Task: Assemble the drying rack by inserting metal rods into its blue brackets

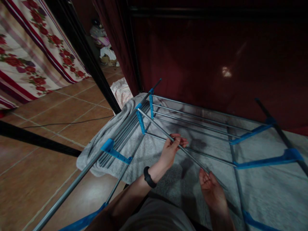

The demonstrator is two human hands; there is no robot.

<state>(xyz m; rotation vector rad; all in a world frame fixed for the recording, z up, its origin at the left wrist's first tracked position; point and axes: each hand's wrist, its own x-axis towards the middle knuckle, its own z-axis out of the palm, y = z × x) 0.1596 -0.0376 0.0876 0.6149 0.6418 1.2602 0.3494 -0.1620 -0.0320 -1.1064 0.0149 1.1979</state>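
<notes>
My left hand (172, 148), with a black band on its wrist, is closed around a thin grey metal rod (192, 157). The rod slopes down to the right from a blue plastic bracket (140, 118). Near the rod's lower end is my right hand (212, 189), its thumb and fingers closed about the rod. Both hands are over a clothes drying rack made of grey tubes and blue plastic joints. A row of parallel bars (190, 119) lies behind the hands, and a long blue arm (267, 162) is at the right.
The rack rests on a grey blanket (271, 189). A dark red panel (192, 57) rises behind it. Black posts (84, 54) and a tiled floor (67, 112) with a thin cable (69, 123) are at left, beside a floral curtain (36, 61). One rack tube (72, 191) reaches toward me.
</notes>
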